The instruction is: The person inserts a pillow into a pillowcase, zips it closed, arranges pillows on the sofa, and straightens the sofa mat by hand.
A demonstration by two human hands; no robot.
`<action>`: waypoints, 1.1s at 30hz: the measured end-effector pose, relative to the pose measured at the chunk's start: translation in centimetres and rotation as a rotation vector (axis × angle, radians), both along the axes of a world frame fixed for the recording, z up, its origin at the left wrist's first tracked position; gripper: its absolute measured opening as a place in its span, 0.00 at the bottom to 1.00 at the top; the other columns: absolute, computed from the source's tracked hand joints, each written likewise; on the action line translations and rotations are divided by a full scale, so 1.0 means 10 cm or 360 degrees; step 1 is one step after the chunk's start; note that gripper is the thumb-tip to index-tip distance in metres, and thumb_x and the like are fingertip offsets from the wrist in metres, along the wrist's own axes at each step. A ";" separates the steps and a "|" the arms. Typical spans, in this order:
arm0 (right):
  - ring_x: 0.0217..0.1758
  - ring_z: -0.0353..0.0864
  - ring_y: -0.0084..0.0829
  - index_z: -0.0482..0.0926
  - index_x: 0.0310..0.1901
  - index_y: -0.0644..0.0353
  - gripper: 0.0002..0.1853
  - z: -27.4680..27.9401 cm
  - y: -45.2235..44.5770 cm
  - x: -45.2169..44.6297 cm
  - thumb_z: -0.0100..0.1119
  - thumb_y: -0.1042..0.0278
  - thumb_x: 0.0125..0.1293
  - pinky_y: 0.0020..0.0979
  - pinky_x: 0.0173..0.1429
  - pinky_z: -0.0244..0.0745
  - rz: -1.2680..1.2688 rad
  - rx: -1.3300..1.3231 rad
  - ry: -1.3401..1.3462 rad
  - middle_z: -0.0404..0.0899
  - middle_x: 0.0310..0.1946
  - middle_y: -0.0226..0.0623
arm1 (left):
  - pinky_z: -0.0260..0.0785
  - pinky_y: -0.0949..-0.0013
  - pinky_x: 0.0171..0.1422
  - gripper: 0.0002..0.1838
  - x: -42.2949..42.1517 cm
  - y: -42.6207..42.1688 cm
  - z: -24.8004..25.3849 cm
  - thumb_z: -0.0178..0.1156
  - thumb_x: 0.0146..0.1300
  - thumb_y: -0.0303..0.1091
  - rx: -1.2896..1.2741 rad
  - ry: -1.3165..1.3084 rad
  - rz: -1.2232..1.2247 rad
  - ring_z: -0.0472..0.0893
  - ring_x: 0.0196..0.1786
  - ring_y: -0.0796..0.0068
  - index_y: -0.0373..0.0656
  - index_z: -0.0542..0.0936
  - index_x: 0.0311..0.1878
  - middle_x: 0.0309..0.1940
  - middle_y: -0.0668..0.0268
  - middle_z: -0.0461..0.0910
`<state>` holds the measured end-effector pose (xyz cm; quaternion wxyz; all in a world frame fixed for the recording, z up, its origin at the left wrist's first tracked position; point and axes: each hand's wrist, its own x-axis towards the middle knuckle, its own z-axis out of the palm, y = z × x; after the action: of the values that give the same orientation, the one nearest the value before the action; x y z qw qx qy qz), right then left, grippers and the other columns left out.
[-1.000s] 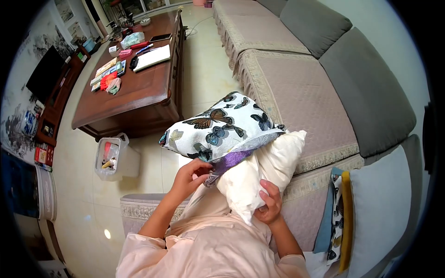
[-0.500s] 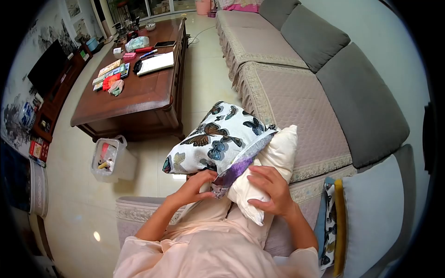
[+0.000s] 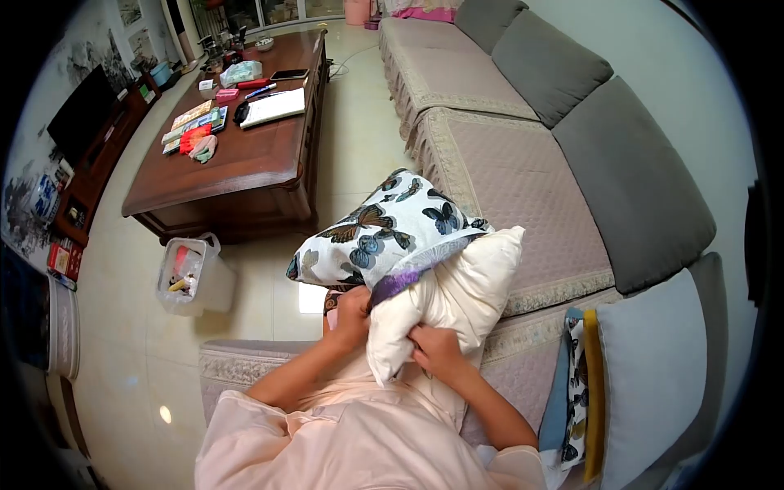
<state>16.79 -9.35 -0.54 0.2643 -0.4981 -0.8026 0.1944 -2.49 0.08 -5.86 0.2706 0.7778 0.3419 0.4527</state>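
butterfly-print cover (image 3: 359, 237), one side open; white pillow (image 3: 474, 282) bulging from opening, near end over lap (image 3: 429, 398), depth inside hidden. right hand (image 3: 439, 353) closed on pillow, fingers sunk in fold. left hand (image 3: 353, 318) curled by purple strip (image 3: 396, 283) at opening; fingertips hidden, cannot tell what it grips. plastic bin (image 3: 214, 292) beside coffee table (image 3: 245, 170): red piece (image 3: 187, 260), yellow piece (image 3: 177, 286) inside. small bowl (image 3: 265, 44) on table's far end, contents too small to tell.

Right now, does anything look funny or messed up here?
Yes: in the middle of the view, the white cushion insert bulges out of the open edge of the butterfly-print cushion cover, with the right hand gripping the insert. It looks odd because it's only partly covered.
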 end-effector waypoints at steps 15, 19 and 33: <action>0.31 0.78 0.52 0.74 0.48 0.61 0.23 -0.21 0.17 -0.07 0.64 0.62 0.50 0.43 0.34 0.71 -0.0523 0.0055 0.0422 0.78 0.28 0.52 | 0.64 0.61 0.43 0.26 0.27 -0.51 0.55 0.71 0.38 0.35 -0.0170 0.0024 0.0139 0.71 0.39 0.54 0.39 0.73 0.42 0.35 0.56 0.71; 0.27 0.78 0.27 0.78 0.37 0.64 0.10 0.64 0.21 0.34 0.61 0.72 0.52 0.28 0.32 0.71 -0.0064 -0.0338 0.0540 0.79 0.26 0.40 | 0.66 0.71 0.43 0.18 0.10 -0.39 0.14 0.68 0.38 0.28 -0.0660 -0.0438 0.0037 0.77 0.38 0.73 0.39 0.76 0.37 0.32 0.61 0.77; 0.47 0.75 0.24 0.75 0.48 0.57 0.18 -0.67 2.94 0.71 0.47 0.52 0.69 0.25 0.46 0.71 -0.0032 -0.1677 0.2201 0.77 0.45 0.32 | 0.66 0.78 0.28 0.05 -0.22 -0.18 0.12 0.66 0.50 0.27 -0.0884 -0.0386 -0.0153 0.74 0.25 0.88 0.37 0.83 0.31 0.21 0.73 0.80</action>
<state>23.88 20.09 -7.24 0.4295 -0.3327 -0.2629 0.7973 -4.69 -1.74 -4.64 0.5327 0.6296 0.3807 0.4182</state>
